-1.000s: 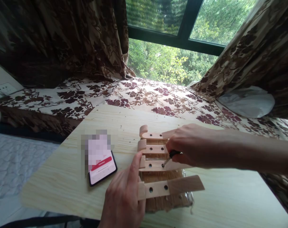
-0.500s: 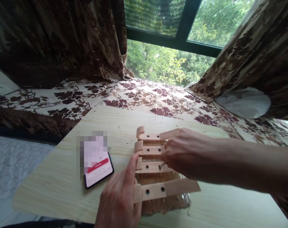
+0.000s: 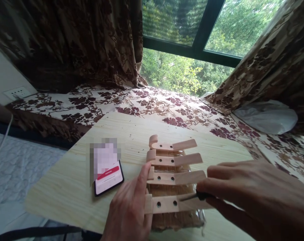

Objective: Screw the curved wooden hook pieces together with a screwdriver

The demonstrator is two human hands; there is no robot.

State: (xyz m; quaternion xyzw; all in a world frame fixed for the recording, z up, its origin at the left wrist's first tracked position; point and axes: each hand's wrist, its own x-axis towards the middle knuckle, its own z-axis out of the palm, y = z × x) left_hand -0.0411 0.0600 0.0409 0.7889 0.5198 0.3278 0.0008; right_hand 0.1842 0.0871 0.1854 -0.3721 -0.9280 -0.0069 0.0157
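Four-strip rows of pale wooden hooks [image 3: 167, 204] lie across a brown block wrapped in clear plastic [image 3: 167, 221], each with two dark screws. My left hand [image 3: 129, 207] rests along the block's left side, its index finger against the curled ends and the fingers closed round that edge. My right hand [image 3: 232, 190] is closed on the black handle of a screwdriver [image 3: 189, 196]. The screwdriver's shaft points left over the nearest hook, its tip just right of that hook's right screw [image 3: 175, 203].
A phone [image 3: 109, 180] with a lit, partly blurred screen lies left of the block on the wooden table [image 3: 66, 187]. Beyond the table are a floral-covered ledge [image 3: 152, 103], curtains and a window. A white plastic bag [image 3: 267, 117] sits at the right.
My right hand has moved right and nearer with the screwdriver, away from the third hook's screw, uncovering the hooks' right ends. My left hand still holds the block. The view has shifted slightly.
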